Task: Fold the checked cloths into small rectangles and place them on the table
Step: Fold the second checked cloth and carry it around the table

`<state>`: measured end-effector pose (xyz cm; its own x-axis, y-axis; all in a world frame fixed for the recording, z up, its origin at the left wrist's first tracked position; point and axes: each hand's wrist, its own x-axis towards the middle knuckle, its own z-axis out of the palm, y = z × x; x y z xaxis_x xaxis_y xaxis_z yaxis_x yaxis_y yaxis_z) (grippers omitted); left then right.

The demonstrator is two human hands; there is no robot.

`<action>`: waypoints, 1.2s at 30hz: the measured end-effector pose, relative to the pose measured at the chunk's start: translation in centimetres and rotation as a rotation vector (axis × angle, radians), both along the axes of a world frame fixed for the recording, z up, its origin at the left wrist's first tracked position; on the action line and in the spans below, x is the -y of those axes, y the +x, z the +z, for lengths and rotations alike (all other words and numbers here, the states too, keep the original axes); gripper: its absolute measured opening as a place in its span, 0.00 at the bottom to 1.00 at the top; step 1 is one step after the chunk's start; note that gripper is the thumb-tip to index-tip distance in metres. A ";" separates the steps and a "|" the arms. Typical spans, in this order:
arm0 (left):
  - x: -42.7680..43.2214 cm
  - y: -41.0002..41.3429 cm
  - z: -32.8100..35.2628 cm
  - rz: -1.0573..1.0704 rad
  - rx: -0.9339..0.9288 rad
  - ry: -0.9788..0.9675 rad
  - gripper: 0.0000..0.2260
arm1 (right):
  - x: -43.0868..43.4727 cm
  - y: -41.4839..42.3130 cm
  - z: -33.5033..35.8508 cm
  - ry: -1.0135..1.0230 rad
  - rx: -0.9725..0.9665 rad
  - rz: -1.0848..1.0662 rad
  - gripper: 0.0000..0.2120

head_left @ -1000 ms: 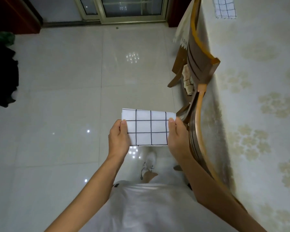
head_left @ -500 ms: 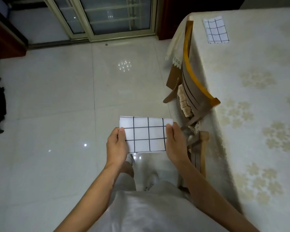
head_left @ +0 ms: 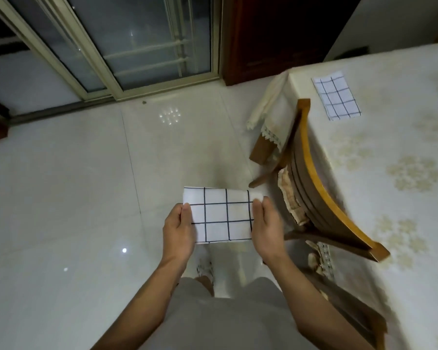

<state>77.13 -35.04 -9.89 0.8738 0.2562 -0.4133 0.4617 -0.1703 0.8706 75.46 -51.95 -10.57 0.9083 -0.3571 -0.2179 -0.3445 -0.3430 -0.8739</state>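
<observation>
Small white folded cloth with thin black checks [head_left: 221, 214], a soft flat rectangle, hangs in mid-air just left of the curved-back wooden chair [head_left: 321, 195]. Left hand [head_left: 178, 231] and right hand [head_left: 266, 229] each pinch a short edge, fingers [head_left: 257, 208] clamped on fabric. Risk: limp layers may spring open if a pinch slackens, or snag the chair's smooth rail. Right of the chair, cream floral-patterned worktop [head_left: 390, 198]; well beyond the chair, a second folded checked cloth [head_left: 336, 95] lies flat.

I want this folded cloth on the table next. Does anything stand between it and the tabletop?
Yes: a wooden chair pushed against the table stands right of the cloth, which must pass over its curved back.
</observation>
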 end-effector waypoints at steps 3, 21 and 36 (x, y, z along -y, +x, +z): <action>-1.0 4.3 0.3 -0.037 -0.001 0.009 0.18 | -1.0 3.5 0.3 -0.018 -0.005 -0.016 0.15; 2.3 23.6 -0.3 -0.194 0.026 0.063 0.15 | 1.9 20.4 -0.8 0.041 0.004 -0.172 0.14; 12.9 42.1 2.3 -0.358 0.113 0.049 0.17 | 11.2 36.5 0.7 0.051 0.013 -0.340 0.14</action>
